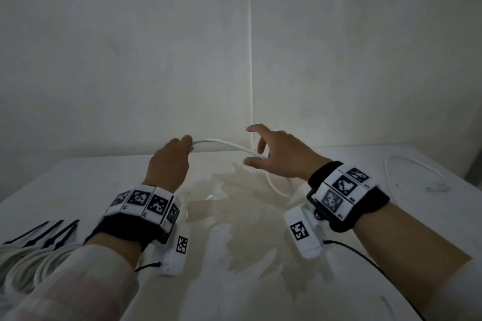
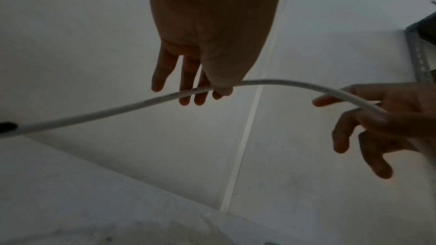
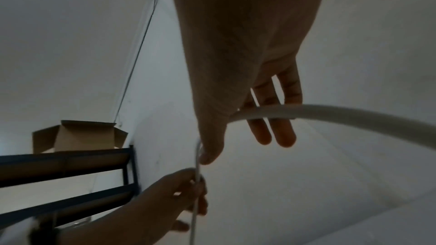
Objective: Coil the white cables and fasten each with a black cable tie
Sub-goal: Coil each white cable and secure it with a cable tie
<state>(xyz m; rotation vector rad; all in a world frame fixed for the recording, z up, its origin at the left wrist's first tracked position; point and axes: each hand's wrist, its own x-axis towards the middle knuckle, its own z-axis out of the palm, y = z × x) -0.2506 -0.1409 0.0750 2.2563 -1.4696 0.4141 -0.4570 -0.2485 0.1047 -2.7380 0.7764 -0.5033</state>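
A white cable (image 1: 224,143) arcs above the table between my two hands. My left hand (image 1: 180,150) pinches it between thumb and fingers (image 2: 220,88). From there the cable (image 2: 94,113) trails away to the left. My right hand (image 1: 276,154) has its fingers (image 3: 283,133) straight and spread. The cable (image 3: 354,116) runs loosely through the crook of its thumb, then loops down onto the table (image 1: 279,187). Several black cable ties (image 1: 49,232) lie at the near left. Beside them sit coiled white cables (image 1: 23,266).
Another loose white cable (image 1: 417,167) lies at the far right of the white table (image 1: 78,180). A brownish stain (image 1: 247,216) covers the table's middle. A wall stands close behind. In the right wrist view a dark shelf (image 3: 66,165) carries a cardboard box (image 3: 78,137).
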